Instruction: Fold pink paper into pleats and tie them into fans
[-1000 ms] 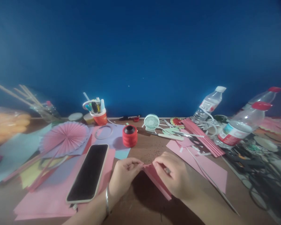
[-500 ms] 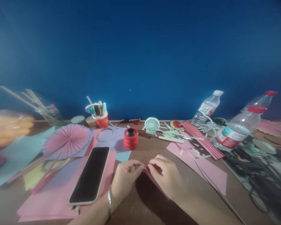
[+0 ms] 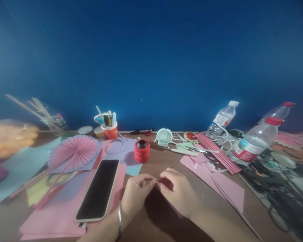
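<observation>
Thumb and fingertips pinched, my left hand (image 3: 138, 190) meets my right hand over the brown table. What lies between the left fingertips is too small to make out. My right hand (image 3: 178, 191) is closed too, its thumb and index finger against the left fingertips. Along its underside shows a thin edge of pink paper (image 3: 176, 210), mostly hidden by the hand. Just beyond the hands stands a spool of red thread (image 3: 141, 153). A phone (image 3: 98, 190) with a dark screen lies left of my left wrist, on pink sheets.
Left are a pink pleated paper fan (image 3: 74, 153) and a cup of pens (image 3: 109, 129). A small mint fan (image 3: 164, 136), a white-handled knife (image 3: 183, 152), scissors (image 3: 199, 149), pleated pink paper (image 3: 218, 153) and plastic bottles (image 3: 254, 144) stand or lie behind and right.
The fingertips of both hands have drawn closer together, the right hand shifting slightly left. The view has tilted a little; the things on the table stay where they were.
</observation>
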{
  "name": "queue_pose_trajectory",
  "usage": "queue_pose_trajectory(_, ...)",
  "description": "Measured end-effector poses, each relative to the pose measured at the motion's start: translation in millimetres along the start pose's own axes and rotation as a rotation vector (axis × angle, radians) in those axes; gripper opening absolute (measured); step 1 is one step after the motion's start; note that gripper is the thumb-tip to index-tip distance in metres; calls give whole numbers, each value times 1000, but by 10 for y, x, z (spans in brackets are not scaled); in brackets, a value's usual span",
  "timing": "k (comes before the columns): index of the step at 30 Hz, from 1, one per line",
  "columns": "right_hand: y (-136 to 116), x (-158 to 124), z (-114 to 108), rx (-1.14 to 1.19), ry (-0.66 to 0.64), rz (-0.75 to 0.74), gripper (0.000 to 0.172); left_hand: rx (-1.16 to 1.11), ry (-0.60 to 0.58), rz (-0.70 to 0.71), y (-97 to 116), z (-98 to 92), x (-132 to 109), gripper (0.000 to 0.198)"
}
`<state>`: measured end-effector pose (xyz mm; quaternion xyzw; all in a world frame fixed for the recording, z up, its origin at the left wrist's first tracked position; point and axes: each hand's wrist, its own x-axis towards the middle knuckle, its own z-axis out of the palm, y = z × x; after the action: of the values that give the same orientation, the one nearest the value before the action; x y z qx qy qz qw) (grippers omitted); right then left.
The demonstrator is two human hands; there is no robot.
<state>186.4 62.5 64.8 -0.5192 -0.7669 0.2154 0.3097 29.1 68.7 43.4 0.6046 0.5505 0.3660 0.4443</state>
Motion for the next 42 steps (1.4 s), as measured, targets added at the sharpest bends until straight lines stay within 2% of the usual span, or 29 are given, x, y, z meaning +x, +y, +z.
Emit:
queue_pose_trajectory(5,-34,16,7,59,-40,26,20,-13,-4,19,-12,10,-3,22)
queue_pose_trajectory(8,-50,16,10,149,-58,55,13,-35,-9,-7,-30,10,-11,24)
queue_pose_trajectory(10,-49,15,5,172,-17,77,8,-32,-6,-5,-40,8,-14,25)
queue_pose_trajectory(14,9,12,-30,7,45,43,2,-21,4,14,-59,8,-9,25)
queue_pose_trajectory(17,93,9,-58,-96,-39,78,17,-40,-17,21,-77,12,-4,24)
queue_pose_trajectory(20,163,3,-62,-50,-132,143,28,-80,-16,34,-92,16,-3,23)
queue_pose_trajectory(24,165,2,-42,89,-197,221,28,-83,-20,35,-92,22,-9,22)
queue_pose_trajectory(28,95,42,-29,261,-234,199,31,-48,-39,54,-74,23,-17,22)
queue_pose_trajectory(32,27,107,-6,542,-194,210,33,31,-43,84,-87,23,-18,21)
queue_pose_trajectory(37,-15,150,41,871,-70,396,40,124,3,80,-118,16,-6,22)
queue_pose_trajectory(39,-18,148,56,909,-16,422,36,140,10,79,-109,12,-2,23)
queue_pose_trajectory(42,-17,136,72,822,40,385,26,150,16,86,-81,9,-2,23)
